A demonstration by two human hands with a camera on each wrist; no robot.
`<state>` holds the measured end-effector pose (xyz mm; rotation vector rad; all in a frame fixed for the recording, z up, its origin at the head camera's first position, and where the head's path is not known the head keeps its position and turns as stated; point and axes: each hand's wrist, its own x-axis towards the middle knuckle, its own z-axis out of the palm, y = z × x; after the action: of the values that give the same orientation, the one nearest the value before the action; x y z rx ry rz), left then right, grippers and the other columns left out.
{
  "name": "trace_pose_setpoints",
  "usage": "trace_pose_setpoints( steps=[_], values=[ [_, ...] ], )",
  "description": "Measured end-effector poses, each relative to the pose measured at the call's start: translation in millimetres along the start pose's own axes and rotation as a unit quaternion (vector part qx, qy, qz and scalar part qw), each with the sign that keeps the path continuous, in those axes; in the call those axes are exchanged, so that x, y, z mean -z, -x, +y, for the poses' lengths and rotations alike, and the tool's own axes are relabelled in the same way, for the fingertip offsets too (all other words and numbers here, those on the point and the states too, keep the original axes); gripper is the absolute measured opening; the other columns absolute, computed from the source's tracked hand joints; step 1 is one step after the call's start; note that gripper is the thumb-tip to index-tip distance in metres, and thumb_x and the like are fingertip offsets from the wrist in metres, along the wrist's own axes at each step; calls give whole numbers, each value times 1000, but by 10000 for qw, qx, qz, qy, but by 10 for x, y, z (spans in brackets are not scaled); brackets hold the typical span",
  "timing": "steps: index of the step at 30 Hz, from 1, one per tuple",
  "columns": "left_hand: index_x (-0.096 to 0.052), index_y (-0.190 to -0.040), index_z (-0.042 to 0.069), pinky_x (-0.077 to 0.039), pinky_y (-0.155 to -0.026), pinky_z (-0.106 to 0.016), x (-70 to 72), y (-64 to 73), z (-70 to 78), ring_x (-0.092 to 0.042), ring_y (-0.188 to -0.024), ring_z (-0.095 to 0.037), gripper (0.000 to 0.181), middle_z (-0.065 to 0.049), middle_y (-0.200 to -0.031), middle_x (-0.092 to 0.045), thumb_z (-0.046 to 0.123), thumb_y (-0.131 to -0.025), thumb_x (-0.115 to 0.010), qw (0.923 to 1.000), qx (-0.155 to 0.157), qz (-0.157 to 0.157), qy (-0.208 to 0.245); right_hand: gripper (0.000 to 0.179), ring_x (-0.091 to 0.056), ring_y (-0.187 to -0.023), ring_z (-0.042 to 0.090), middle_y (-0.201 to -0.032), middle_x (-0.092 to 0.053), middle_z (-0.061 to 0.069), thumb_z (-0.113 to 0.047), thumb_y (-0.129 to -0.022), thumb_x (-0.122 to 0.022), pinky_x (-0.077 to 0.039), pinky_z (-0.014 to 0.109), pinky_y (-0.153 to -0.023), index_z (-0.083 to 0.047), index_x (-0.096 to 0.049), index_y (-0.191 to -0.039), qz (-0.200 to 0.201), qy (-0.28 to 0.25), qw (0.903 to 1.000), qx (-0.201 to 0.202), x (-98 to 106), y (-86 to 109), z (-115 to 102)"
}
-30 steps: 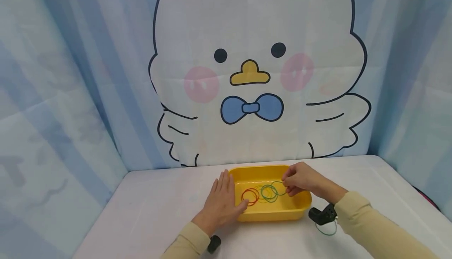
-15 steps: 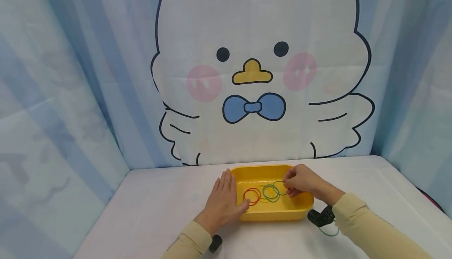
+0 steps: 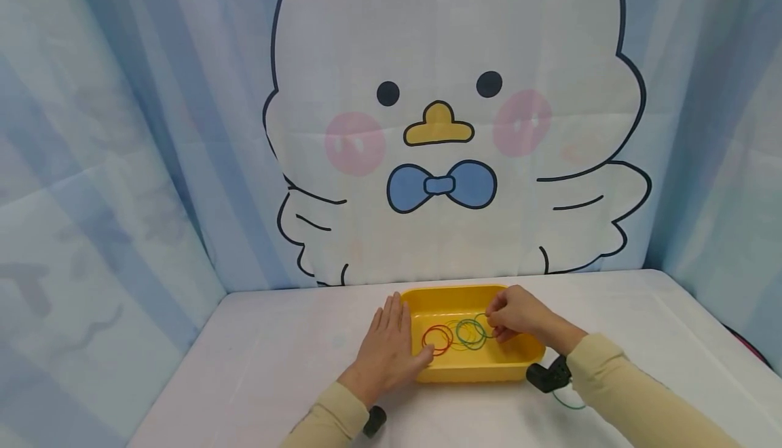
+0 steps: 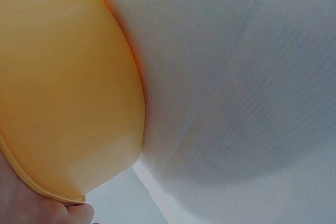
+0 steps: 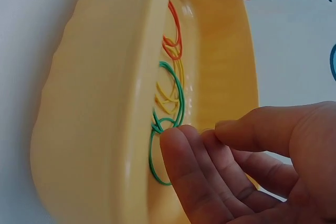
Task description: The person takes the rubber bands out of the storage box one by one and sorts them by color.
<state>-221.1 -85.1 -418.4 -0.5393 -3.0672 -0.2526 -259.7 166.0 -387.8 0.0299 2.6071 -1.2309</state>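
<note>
A yellow plastic tray (image 3: 476, 372) lies on the table with several thin rubber bands on its floor. A red rubber band (image 3: 425, 337) lies at the left. Beside it are yellow rubber bands (image 5: 181, 72), partly overlapped by green ones. Fingers straight, the left hand (image 3: 386, 349) rests along the tray's left rim, its thumb over the near edge. Over the tray's right part is the right hand (image 3: 519, 315). Its thumb and fingertips meet beside the rightmost green rubber band (image 5: 152, 162), which a finger partly covers. Whether anything is pinched between them is not clear.
Another green rubber band (image 3: 568, 406) lies outside the tray, under the right wrist. Black wrist devices (image 3: 548, 375) hang below both sleeves. The white tabletop (image 3: 275, 366) meets a printed cloth backdrop (image 3: 440, 244) with a cartoon bird, close behind the tray.
The right hand has shifted slightly left over the tray. The left hand stays at the rim, and the rubber bands look unmoved. The whole view has drifted a little.
</note>
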Motion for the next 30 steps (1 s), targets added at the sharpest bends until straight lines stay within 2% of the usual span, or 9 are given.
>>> trace_pose_setpoints(
  steps=[18, 30],
  values=[
    [-24, -155, -1, -19, -125, -47, -17, -19, 6, -15, -154, -33, 86, -20, -166, -11, 58, -94, -40, 10000, 4, -2, -17, 13, -62, -59, 16, -73, -64, 9, -7, -94, -61, -58, 25, -59, 4, -65, -99, 20, 275, 9988, -408, -140, -105, -5],
    [-26, -154, -2, -19, -125, -47, -30, -17, -5, -16, -154, -34, 84, -21, -165, -12, 56, -94, -40, 9999, -62, 122, -35, 7, -60, -52, 14, -68, -62, 9, -3, -88, -64, -56, 23, -54, 4, -66, -91, 193, 281, 9978, -573, -189, -172, 21]
  ],
)
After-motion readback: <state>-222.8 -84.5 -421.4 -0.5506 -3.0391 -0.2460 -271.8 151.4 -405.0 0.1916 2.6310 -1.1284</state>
